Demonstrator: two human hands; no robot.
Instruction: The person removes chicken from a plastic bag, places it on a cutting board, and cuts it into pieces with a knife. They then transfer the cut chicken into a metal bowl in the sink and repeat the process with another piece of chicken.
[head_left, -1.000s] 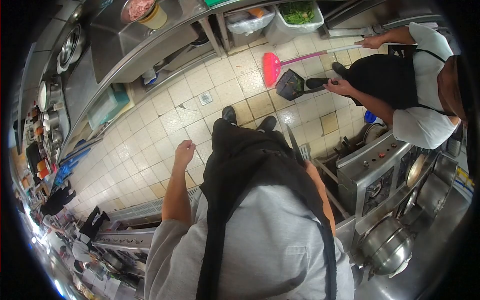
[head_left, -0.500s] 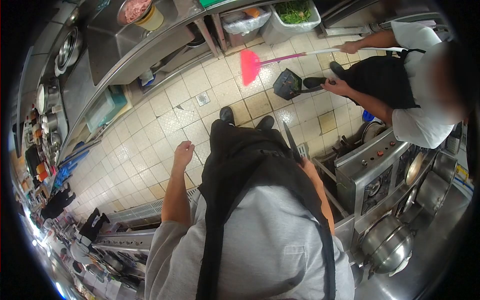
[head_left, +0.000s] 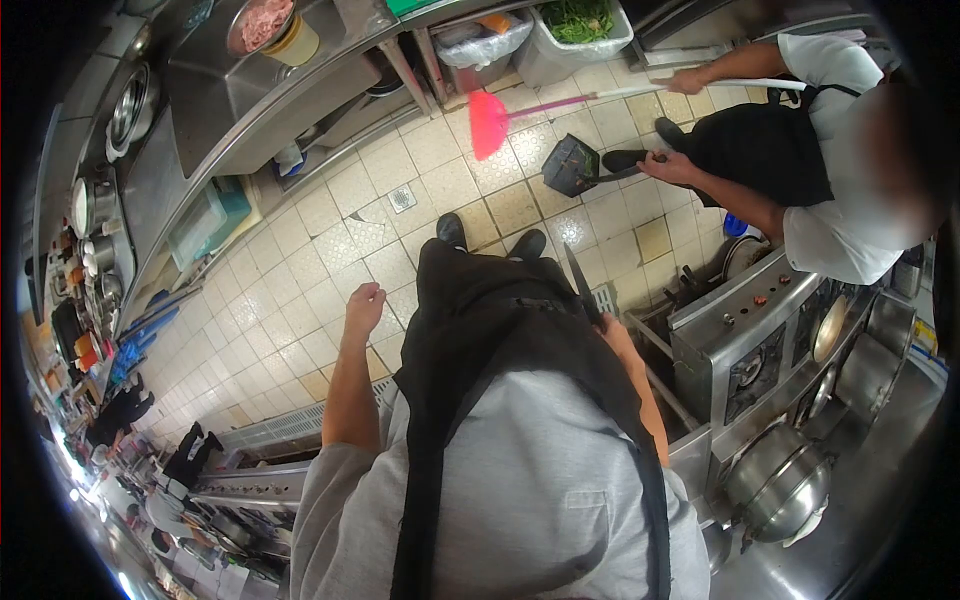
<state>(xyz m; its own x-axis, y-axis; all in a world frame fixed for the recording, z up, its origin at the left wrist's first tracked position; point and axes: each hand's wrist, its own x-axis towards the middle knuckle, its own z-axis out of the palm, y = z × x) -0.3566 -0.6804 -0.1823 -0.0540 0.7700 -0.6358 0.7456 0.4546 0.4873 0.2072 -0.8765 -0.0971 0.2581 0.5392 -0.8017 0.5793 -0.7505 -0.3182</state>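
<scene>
My right hand [head_left: 614, 337] is closed round the dark handle of a kitchen knife [head_left: 577, 275]. The blade points forward and down beside my right leg, above the tiled floor. On the other side, my left hand [head_left: 366, 306] hangs away from my body with its fingers curled in, and nothing shows in it. It touches nothing. Between my hands is the black apron [head_left: 480, 320] that I wear. Part of the knife's handle is hidden by my fingers.
Ahead to the right, a co-worker [head_left: 770, 150] holds a pink broom [head_left: 488, 125] and a black dustpan [head_left: 572, 165]. A bin of greens [head_left: 578, 22] stands beside a lined bin [head_left: 482, 45]. A stove [head_left: 750, 330] is at my right, a steel counter [head_left: 230, 130] at front left.
The broom head has shifted slightly to the left, and the co-worker's hand on its pole has moved left too. My hands keep nearly the same pose, with the knife still in the right.
</scene>
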